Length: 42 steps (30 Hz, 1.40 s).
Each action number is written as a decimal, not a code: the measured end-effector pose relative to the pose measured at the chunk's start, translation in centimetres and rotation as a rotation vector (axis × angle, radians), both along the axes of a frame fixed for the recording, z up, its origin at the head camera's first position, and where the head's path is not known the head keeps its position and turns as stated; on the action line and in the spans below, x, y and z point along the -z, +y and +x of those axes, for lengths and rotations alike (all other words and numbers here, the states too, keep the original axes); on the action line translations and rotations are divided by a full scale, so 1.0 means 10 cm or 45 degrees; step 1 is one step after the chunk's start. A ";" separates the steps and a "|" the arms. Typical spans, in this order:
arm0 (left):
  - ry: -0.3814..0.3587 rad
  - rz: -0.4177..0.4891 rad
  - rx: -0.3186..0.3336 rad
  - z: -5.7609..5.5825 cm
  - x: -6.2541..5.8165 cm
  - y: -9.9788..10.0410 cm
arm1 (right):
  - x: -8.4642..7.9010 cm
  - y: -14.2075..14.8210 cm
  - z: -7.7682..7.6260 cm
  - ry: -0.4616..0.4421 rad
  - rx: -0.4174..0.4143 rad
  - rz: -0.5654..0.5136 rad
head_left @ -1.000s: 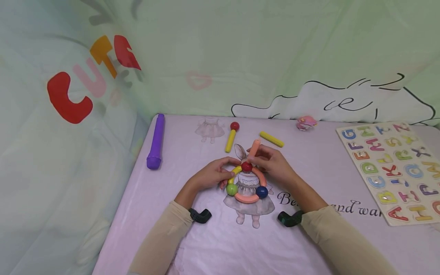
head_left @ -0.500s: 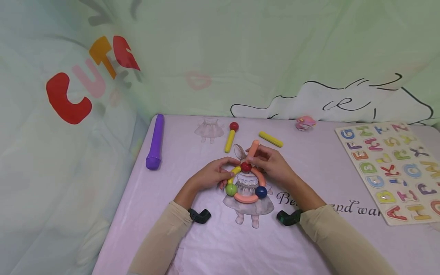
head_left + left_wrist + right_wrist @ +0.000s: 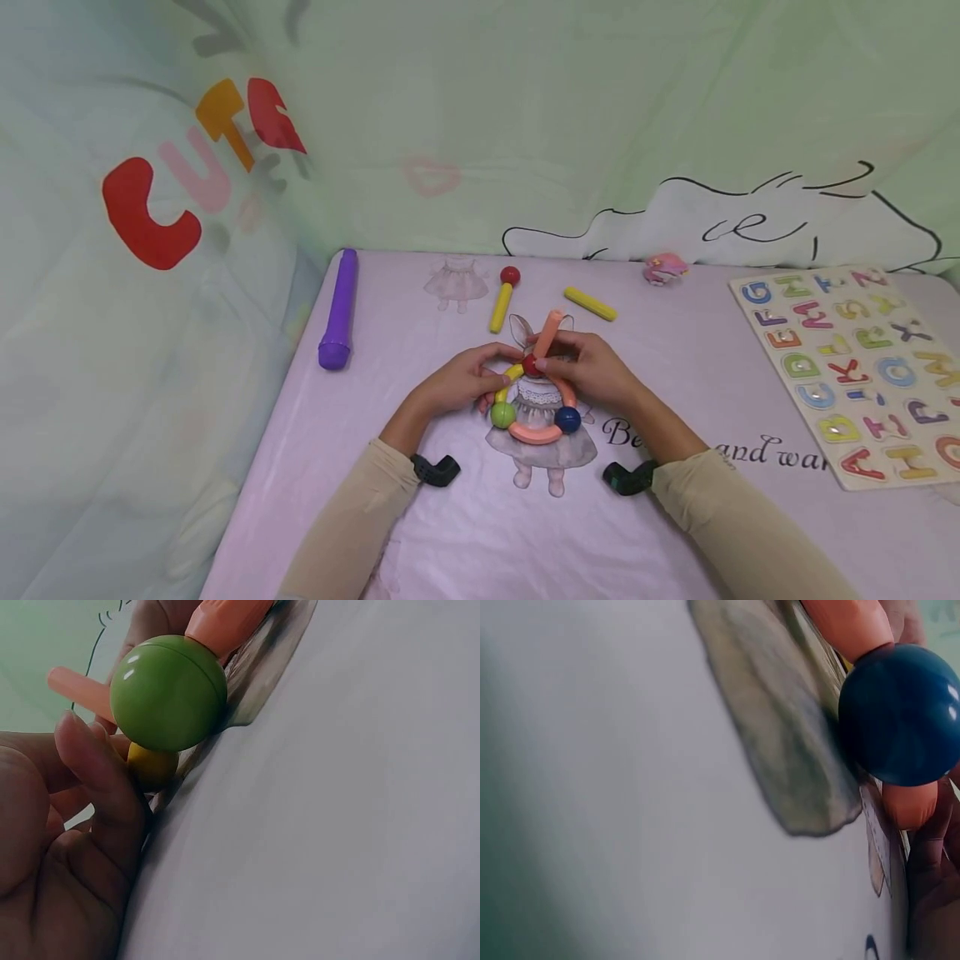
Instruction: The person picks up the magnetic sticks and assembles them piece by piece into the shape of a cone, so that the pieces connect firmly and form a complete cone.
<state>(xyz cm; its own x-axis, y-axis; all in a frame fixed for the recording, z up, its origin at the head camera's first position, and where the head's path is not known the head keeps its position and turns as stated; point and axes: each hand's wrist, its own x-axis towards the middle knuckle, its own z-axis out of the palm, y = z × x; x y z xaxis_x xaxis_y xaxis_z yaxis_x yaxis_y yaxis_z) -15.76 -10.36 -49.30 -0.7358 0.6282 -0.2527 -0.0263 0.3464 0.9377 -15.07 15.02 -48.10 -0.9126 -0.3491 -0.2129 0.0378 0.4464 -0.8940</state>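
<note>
A ring of magnetic building pieces lies on the table, joined by a red ball, a green ball and a blue ball. Its sides are a yellow curved rod and orange curved rods. My left hand pinches the yellow rod just above the green ball. An orange straight stick leans up from the red ball. My right hand grips the red ball at the stick's base, thumb in front, fingers behind the stick. In the right wrist view, the blue ball covers part of that hand.
Behind the ring lie a yellow stick with a red ball end and a loose yellow stick. A purple toy microphone is at left, a pink figurine at the back, and an alphabet puzzle board at right.
My right hand has shifted left and slid its thumb from the orange stick down to the red ball. The ring's top has moved slightly left. My left hand keeps its hold.
</note>
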 end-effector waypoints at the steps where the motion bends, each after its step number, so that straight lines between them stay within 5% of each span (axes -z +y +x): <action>1: 0.003 -0.003 0.000 0.00 0.00 0.00 | 0.00 0.00 0.00 0.005 0.002 0.007; 21: -0.005 -0.005 0.003 -0.03 -0.01 0.00 | 0.00 0.00 -0.02 0.106 -0.080 0.052; 42: -0.011 0.003 0.014 -0.02 0.03 0.00 | -0.02 -0.02 0.02 0.074 -0.045 0.074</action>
<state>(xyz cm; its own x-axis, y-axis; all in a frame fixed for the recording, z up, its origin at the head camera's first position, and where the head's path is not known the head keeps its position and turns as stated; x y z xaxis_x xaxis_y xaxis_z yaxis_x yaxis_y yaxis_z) -15.98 -10.36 -49.58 -0.7268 0.6366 -0.2578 -0.0311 0.3445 0.9383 -14.88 14.84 -47.86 -0.9115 -0.3697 -0.1805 -0.0301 0.4975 -0.8670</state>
